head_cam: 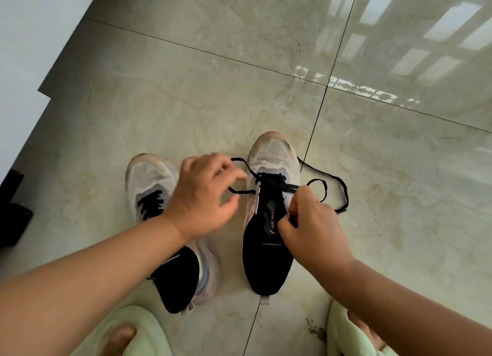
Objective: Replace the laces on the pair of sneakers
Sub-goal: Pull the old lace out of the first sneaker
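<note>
Two white-and-black sneakers stand side by side on the tiled floor, toes pointing away from me. The left sneaker (151,174) has black laces threaded through it and is partly covered by my left forearm. The right sneaker (271,149) has a black lace (343,190) through its lower eyelets, with loose ends looping out on both sides. My right hand (311,230) pinches the lace at the eyelets on the shoe's right side. My left hand (202,196) hovers between the shoes with fingers spread, right beside the lace's left loop, part of which it hides.
My feet in pale green slippers (138,329) (346,334) sit at the bottom edge. A dark object (10,209) lies at the far left, below a white wall (26,36). Glossy marble tiles (399,222) spread ahead and to the right.
</note>
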Available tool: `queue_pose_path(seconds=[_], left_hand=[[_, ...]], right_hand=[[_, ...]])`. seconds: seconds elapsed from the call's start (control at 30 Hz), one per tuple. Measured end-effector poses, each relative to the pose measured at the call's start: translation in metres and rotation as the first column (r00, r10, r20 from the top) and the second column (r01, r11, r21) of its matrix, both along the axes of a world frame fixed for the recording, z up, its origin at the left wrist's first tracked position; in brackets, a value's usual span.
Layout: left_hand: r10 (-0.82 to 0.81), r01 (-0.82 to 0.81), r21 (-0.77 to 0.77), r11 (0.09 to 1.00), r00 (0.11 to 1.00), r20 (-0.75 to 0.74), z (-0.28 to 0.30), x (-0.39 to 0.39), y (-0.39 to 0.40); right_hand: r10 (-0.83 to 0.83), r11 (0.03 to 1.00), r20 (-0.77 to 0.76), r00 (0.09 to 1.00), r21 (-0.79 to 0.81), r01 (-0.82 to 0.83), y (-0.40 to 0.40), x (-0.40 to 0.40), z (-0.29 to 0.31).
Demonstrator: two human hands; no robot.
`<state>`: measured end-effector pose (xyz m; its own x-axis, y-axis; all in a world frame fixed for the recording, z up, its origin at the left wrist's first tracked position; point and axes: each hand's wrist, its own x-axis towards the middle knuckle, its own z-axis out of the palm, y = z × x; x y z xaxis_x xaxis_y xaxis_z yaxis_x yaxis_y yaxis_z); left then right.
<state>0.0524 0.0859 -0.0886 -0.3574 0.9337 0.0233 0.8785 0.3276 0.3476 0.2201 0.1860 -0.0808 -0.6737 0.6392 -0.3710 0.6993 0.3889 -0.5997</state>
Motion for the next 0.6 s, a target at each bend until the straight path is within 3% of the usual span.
queue_pose_path(seconds=[0.07, 0.23, 0.43, 0.6], left_hand=[[-0.093, 0.093, 0.026, 0.995, 0.995, -0.026, 0.002, 0.010, 0.004], [-0.100, 0.105, 0.092, 0.990, 0.993, -0.058, 0.003, 0.014, 0.013], [-0.034, 0.033, 0.062, 0.998, 0.999, 0.015, 0.002, 0.017, 0.023], [0.137, -0.142, -0.068, 0.987, 0.987, -0.079, -0.010, -0.007, 0.019]], right_hand=[[0.001, 1.000, 0.000, 1.000, 0.010, -0.001, 0.000, 0.000, 0.000], [0.009, 1.000, 0.003, 1.000, 0.024, -0.009, 0.000, 0.000, -0.001], [0.008, 1.000, 0.001, 1.000, 0.018, -0.008, 0.000, 0.001, 0.000], [0.006, 1.000, 0.000, 1.000, 0.020, -0.006, 0.001, 0.002, -0.001]])
